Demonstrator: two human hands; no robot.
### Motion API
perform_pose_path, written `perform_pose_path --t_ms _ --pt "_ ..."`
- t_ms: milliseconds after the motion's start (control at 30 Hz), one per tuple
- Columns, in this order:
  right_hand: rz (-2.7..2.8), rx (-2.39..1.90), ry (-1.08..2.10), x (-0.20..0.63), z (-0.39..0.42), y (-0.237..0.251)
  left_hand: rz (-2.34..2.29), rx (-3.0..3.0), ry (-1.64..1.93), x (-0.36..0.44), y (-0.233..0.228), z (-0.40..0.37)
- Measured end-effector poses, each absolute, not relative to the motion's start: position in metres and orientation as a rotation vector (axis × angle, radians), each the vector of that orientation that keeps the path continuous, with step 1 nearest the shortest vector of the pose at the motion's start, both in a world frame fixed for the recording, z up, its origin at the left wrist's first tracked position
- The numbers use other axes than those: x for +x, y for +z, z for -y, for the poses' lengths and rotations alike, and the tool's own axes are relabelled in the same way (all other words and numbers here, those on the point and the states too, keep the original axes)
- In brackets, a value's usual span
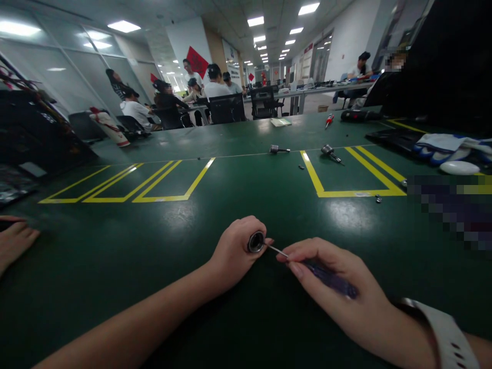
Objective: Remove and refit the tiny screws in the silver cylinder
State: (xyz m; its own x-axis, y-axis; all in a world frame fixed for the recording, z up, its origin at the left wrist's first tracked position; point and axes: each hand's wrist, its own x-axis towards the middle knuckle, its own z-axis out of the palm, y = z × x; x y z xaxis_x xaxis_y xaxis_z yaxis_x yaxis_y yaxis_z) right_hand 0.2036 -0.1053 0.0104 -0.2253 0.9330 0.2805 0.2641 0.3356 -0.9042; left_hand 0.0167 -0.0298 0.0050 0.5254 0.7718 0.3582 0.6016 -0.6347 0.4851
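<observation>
The left hand (235,251) had its fingers clenched around a metal cylinder (256,242) over the worktop (115,256). Right of the cylinder, the right hand (346,277) grasped a screwdriver (331,280) with its fingers, the tip near the cylinder's rim.

Rectangular ceiling lights (308,8) throw cool white light from the top of the frame; two hazy glare patches sit left and right of centre on the green tabletop (246,187); the bottom foreground sinks into dimness; wide-angle distortion stretches the edges; coarse pixelation masks part of the far right.
</observation>
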Motion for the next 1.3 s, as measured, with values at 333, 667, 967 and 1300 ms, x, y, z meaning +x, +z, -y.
perform_pose_path --t_ms 333,667,967,1300 --pt "1.475 -1.054 1.334 0.204 0.098 0.018 -1.024 2.475 0.880 0.015 0.006 0.033" --pt "1.413 -1.100 1.313 0.203 0.098 0.020 -1.075 2.424 0.930 0.016 0.003 0.032" --pt "1.321 -1.083 1.473 0.202 0.096 0.019 -1.012 2.436 0.876 0.014 0.004 0.031" --pt "1.302 -1.051 1.472 0.203 0.096 0.017 -1.019 2.349 0.903 0.015 0.004 0.030"
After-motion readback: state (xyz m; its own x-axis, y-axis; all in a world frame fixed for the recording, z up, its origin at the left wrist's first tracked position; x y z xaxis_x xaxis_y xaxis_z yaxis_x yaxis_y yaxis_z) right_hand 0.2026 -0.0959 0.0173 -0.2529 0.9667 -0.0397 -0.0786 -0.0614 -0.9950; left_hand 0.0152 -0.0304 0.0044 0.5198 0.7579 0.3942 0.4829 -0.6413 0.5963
